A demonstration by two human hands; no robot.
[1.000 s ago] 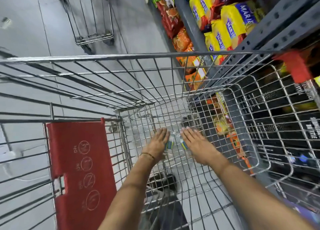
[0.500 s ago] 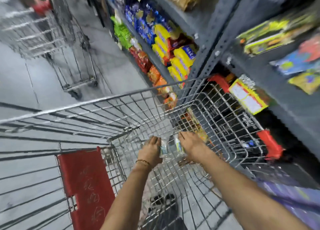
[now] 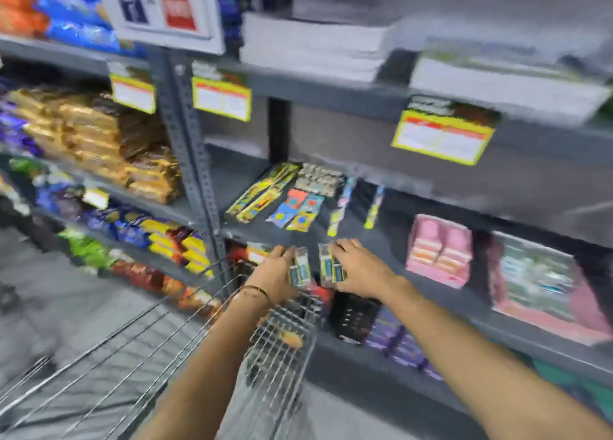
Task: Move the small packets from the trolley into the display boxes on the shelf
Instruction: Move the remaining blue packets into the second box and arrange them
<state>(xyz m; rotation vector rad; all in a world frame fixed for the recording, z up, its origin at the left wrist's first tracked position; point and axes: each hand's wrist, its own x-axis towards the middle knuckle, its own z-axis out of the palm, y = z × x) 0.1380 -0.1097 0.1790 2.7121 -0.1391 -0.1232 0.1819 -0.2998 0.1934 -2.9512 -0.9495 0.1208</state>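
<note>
Mid-transfer: our left hand [image 3: 277, 273] and right hand [image 3: 360, 270] each have fingers closed on small packets [image 3: 300, 268], frame centre, above the trolley [image 3: 282, 340]; shelf [image 3: 381, 237] placement remains.

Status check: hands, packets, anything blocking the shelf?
Both hands, left and right, each grip small clear-wrapped packets. Above wire trolley, short of grey shelf. Path open.

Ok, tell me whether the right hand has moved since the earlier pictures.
Yes. The right hand, gripping small packets, has risen out of the trolley basket and now sits above its rim, at the shelf edge.
</note>
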